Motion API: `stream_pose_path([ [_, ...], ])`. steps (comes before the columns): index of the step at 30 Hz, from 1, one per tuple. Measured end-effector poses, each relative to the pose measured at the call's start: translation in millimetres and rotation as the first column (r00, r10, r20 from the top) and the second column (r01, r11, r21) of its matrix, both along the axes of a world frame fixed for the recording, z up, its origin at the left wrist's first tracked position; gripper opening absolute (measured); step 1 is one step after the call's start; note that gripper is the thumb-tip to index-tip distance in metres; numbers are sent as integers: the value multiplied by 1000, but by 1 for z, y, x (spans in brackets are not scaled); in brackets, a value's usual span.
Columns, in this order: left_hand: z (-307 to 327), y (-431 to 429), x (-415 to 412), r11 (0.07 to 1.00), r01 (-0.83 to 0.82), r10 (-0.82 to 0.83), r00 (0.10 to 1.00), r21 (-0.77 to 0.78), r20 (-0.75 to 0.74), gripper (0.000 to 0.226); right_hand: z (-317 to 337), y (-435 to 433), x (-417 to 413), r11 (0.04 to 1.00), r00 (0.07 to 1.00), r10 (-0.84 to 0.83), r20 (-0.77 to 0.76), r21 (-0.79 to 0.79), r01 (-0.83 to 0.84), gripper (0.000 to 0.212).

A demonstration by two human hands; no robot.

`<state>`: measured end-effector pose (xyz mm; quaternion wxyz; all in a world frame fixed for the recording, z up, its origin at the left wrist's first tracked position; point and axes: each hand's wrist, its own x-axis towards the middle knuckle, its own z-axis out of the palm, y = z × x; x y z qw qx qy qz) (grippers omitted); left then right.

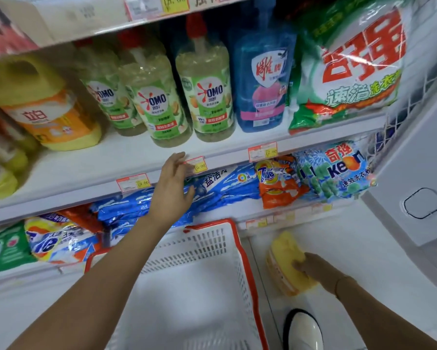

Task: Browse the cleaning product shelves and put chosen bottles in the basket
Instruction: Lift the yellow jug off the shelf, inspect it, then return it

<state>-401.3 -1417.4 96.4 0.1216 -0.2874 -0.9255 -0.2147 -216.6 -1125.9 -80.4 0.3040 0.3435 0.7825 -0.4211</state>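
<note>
Head view: left hand (172,188), fingers loose and empty, is hovering by the shelf (111,160); right hand (313,267) is gripping a bottle (285,258) beside the basket (240,238).

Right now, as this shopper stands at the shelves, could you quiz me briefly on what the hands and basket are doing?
1. Fill in: the left hand, up at the shelf edge, holds ____.
2. True or false: the yellow bottle lies inside the basket.
3. Which hand grips that bottle? A: left hand. B: right hand.
Key: 1 nothing; 2 false; 3 B.
</note>
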Motion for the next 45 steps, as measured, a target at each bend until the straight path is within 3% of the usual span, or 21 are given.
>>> stream_pose_path([
  [4,2,-6,4,999,32,-32,999,-20,27,40,15,-17,-4,972,976,210,55,94,-215,11],
  [7,12,-16,8,999,44,-41,992,-22,122,43,39,-27,-6,912,934,339,111,205,-355,10],
  [9,23,-26,7,1000,13,-9,977,-14,212,43,61,-30,-16,858,914,385,126,316,-405,27],
  [11,34,-42,4,999,-53,48,960,13,274,38,97,-42,-34,832,923,381,41,420,-362,33],
  [13,46,-63,-2,987,-134,100,945,91,311,29,142,-64,-60,804,901,395,-182,543,-243,28],
  [14,52,-75,-5,972,-179,123,940,151,319,25,166,-80,-74,816,845,393,-361,560,-140,27],
  [16,64,-100,-13,918,-287,189,924,275,333,23,216,-122,-100,862,590,404,-699,507,11,28],
  [17,70,-112,-19,876,-341,227,915,341,333,23,233,-144,-115,872,450,426,-785,489,27,23],
  [18,77,-125,-25,833,-385,266,908,397,323,24,244,-165,-131,870,370,459,-807,494,-3,16],
  [20,87,-151,-39,747,-470,350,879,470,323,30,254,-206,-165,825,321,560,-764,550,-130,25],
  [23,95,-190,-68,654,-557,397,829,512,394,49,250,-255,-213,671,269,741,-615,683,-289,45],
  [25,96,-212,-91,651,-571,398,818,500,416,56,238,-274,-237,589,277,805,-524,757,-283,47],
  [27,96,-228,-115,639,-563,374,823,525,428,56,222,-284,-251,539,277,826,-491,832,-133,37],
  [29,93,-240,-137,598,-563,330,821,570,465,56,205,-289,-256,563,288,791,-540,826,1,31],
  [34,82,-252,-185,532,-503,190,855,681,483,98,176,-291,-267,544,195,795,-574,818,187,38],
  [41,66,-261,-190,491,-431,52,882,757,468,90,165,-290,-273,526,129,815,-565,815,244,40],
  [45,73,-253,-177,560,-412,73,889,719,453,81,163,-289,-272,517,137,822,-553,825,228,40],
])
